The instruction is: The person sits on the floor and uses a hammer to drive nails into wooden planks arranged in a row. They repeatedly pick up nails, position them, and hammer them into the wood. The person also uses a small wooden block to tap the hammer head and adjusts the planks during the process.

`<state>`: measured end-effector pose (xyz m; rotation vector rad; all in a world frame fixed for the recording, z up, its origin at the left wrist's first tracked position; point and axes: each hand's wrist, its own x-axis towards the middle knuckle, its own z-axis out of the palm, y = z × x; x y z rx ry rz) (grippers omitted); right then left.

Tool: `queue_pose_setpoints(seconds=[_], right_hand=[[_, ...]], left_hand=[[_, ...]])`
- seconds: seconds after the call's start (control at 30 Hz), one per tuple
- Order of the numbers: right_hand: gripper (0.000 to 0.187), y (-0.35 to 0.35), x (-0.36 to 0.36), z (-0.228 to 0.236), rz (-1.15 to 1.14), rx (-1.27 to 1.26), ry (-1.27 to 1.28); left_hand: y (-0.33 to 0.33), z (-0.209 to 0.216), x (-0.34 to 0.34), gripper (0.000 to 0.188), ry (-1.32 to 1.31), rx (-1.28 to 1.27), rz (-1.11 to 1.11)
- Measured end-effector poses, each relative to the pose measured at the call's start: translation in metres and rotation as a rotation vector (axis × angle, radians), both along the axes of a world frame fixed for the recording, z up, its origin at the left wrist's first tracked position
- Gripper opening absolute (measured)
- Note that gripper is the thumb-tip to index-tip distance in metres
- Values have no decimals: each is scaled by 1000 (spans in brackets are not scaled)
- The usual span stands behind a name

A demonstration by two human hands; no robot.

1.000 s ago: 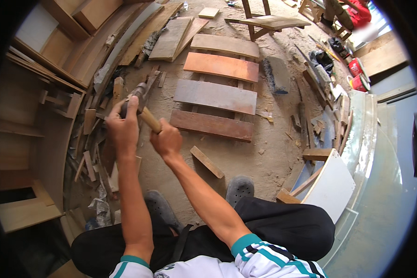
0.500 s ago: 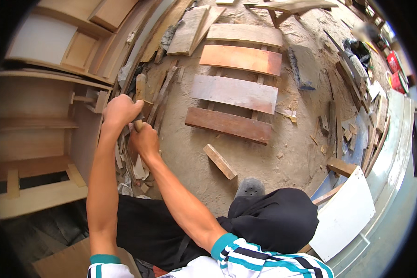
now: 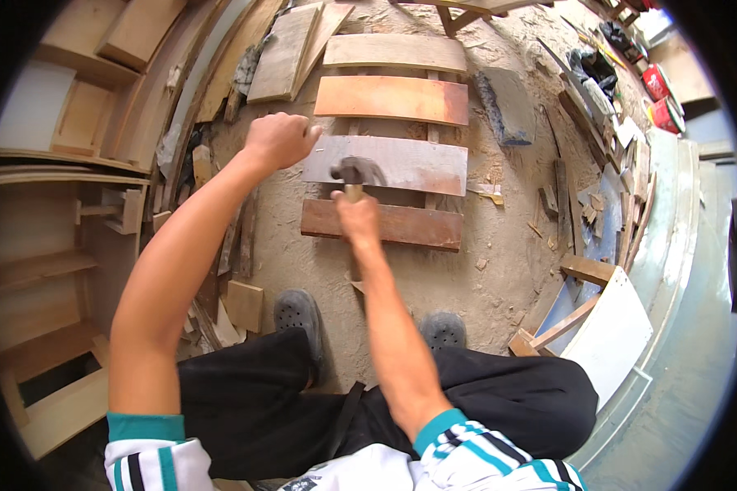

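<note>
My right hand (image 3: 357,218) grips a hammer (image 3: 354,173) by its wooden handle, the dark metal head over the whitish board (image 3: 426,170). My left hand (image 3: 278,141) is closed in a fist off the left end of that board; whatever its fingers hold, if anything, is hidden. The whitish board belongs to a row of slats on the ground, resting across two narrow strips. A dark brown board (image 3: 418,227) lies nearest, partly behind my right hand. Beyond the whitish one come an orange board (image 3: 389,100) and a pale board (image 3: 393,53).
A wooden cabinet (image 3: 37,266) stands open along my left, beside scrap wood. Planks (image 3: 285,57) lie at the far left. A light-handled tool (image 3: 490,192) rests right of the slats. Wood scraps, a white panel (image 3: 618,335) and red cans (image 3: 662,100) line the right.
Both hands have left the scrap wood at the left and moved right to the slats, now apart. The hammer in my right hand is over the whitish board. My left shoe has come into view.
</note>
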<state>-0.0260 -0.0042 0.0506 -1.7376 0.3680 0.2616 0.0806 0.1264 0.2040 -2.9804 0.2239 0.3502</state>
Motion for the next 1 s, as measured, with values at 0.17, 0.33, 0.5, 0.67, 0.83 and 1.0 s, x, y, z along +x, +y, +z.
queue_pose_setpoints(seconds=[0.17, 0.33, 0.5, 0.67, 0.83, 1.0], right_hand=[[33, -51, -19, -2, 203, -341, -83], [19, -50, -52, -1, 242, -489, -204], [15, -30, -65, -5, 320, -612, -341], [15, -19, -47, 13, 418, -660, -285], [22, -16, -48, 8, 314, -517, -521], [13, -12, -46, 3, 453, -767, -142]], left_hand=[[40, -126, -53, 33, -108, -85, 98], [26, -200, -116, 19, -635, -555, 233], [17, -211, -129, 28, -384, -731, 556], [21, -209, -125, 35, -135, -792, 629], [22, -216, -127, 32, -173, -824, 631], [20, -216, -127, 30, -165, -856, 644]])
